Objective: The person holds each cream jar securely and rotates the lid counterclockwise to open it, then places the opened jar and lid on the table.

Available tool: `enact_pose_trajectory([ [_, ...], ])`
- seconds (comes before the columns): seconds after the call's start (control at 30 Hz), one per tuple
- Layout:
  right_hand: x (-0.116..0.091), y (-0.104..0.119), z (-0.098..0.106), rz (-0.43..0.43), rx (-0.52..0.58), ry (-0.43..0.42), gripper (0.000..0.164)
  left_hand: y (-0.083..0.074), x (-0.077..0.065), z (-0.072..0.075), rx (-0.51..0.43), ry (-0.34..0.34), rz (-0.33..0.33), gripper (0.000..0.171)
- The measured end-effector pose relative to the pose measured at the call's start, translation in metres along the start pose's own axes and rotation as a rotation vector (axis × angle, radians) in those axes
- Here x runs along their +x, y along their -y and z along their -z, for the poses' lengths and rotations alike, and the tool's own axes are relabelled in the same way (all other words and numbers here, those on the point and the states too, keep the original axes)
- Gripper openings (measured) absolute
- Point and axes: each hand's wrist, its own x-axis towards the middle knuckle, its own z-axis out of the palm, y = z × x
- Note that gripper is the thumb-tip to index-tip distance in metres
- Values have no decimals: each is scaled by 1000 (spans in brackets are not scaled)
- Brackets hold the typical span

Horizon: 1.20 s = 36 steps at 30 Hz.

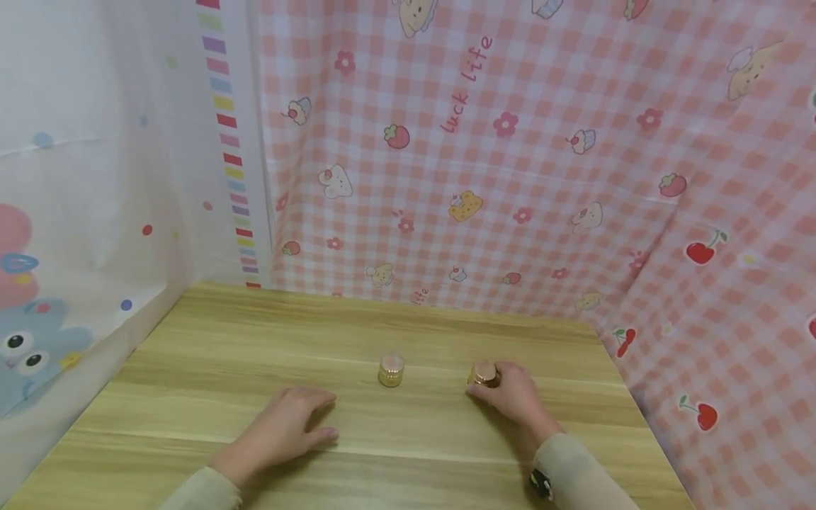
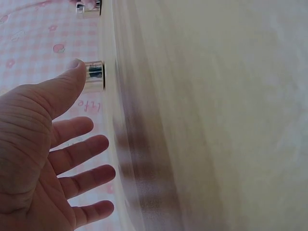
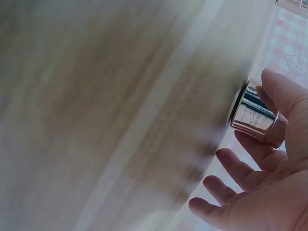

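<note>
Two small shiny gold cosmetic jars stand upright on the wood-grain table. My right hand [image 1: 519, 395] pinches the right jar [image 1: 483, 372] by its sides between thumb and index finger. In the right wrist view, fine print shows on this mirror-like jar [image 3: 252, 111], and the other fingers spread loosely below it. The other jar [image 1: 392, 370] stands untouched, to the left of the gripped one. Left of that jar, nearer the front, my left hand [image 1: 280, 428] hovers low over the table with relaxed fingers, holding nothing. In the left wrist view the thumb partly covers the untouched jar [image 2: 96, 79].
Pink checked cloth [image 1: 446, 177] hangs behind the wooden table [image 1: 408, 467] and continues along the right side. A white cloth [image 1: 83, 163] with cartoon prints hangs on the left. A dark object [image 1: 540, 484] sits at the right sleeve cuff.
</note>
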Motion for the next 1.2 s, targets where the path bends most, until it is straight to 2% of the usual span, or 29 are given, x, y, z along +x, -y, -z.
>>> enact_pose_trajectory([
  [0.33, -1, 1, 1, -40, 66, -6, 47, -3, -2, 1, -38, 28, 42, 61],
  [0.53, -6, 4, 4, -35, 214, -8, 48, -7, -2, 0, -40, 15, 26, 61],
  [0.73, -14, 9, 7, 28, 221, -29, 35, -13, 2, -2, -47, 1, -11, 59],
  [0.87, -25, 17, 8, 50, 242, -9, 27, -19, 7, -4, -86, 6, -27, 56],
  [1.03, -38, 32, 6, 77, 277, 42, 31, -32, 13, -5, -175, 6, -30, 53],
  [1.2, -46, 48, 2, 140, 306, 93, 42, -47, 21, -3, -224, -17, -69, 52],
])
